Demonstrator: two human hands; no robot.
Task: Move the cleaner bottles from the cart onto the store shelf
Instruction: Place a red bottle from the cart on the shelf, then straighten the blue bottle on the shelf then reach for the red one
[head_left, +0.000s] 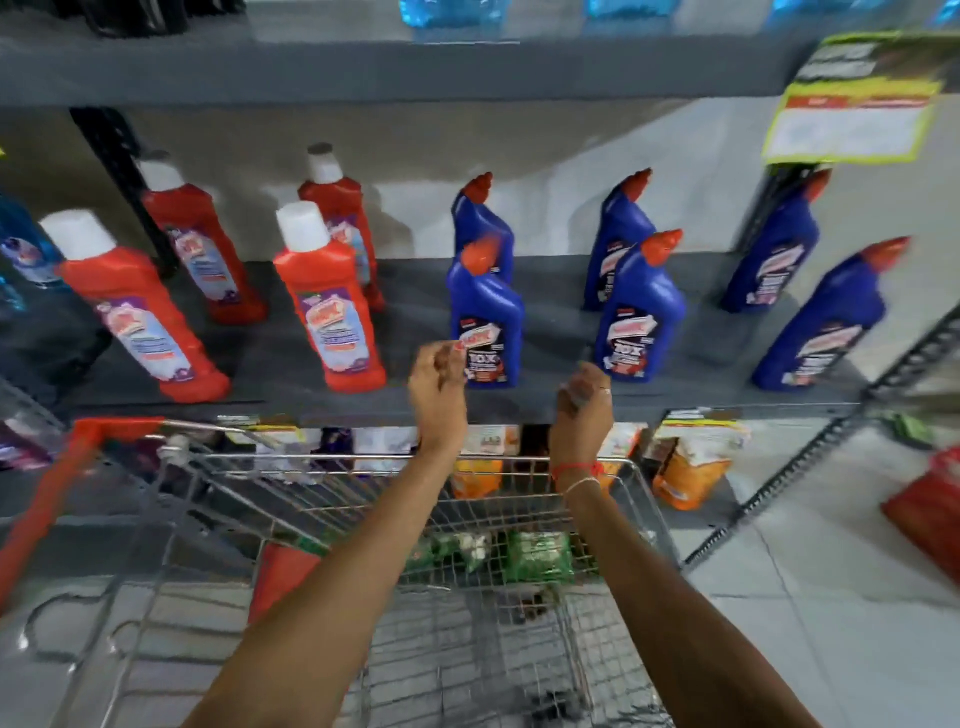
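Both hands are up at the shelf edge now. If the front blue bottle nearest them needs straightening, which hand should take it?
Probably the left hand: it sits right against the front blue bottle, overlapping its label. The right hand is off to that bottle's right, nearer the next blue bottle. Both hands look empty.

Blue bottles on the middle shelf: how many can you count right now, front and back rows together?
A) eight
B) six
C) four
B: six blue bottles with red-orange caps stand on the grey shelf, in three front-and-back pairs to the right of the red bottles. Both hands, left hand and right hand, are in front of the shelf edge holding no bottle.
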